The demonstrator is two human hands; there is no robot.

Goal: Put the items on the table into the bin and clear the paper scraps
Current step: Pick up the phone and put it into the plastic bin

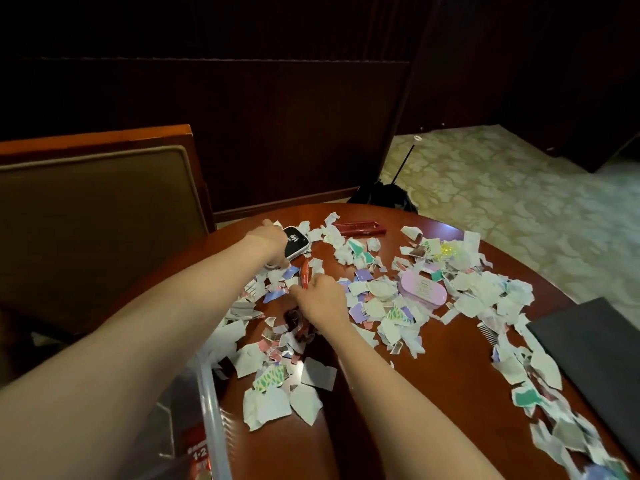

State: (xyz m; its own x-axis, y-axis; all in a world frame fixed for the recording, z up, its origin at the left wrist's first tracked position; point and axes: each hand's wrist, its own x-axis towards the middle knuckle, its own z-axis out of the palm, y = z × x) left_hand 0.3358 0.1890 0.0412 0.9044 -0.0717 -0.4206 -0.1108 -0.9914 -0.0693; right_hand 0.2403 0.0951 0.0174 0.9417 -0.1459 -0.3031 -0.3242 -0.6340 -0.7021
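Two items held: my left grip (273, 244) clasps the white gadget (297, 241); my right grip (322, 299) pinches the red pen (304, 270). Lifting them could drag scraps (270, 403) off the surface (450, 358).

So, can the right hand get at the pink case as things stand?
Probably yes: the pink case lies mostly uncovered among paper scraps just right of the right hand, nothing standing between. But that hand pinches a red item.

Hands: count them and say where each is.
2. The left hand grips a black-faced white gadget at the far left of the round reddish wooden table; the right hand pinches a slim orange-red tube among torn paper scraps mid-table.
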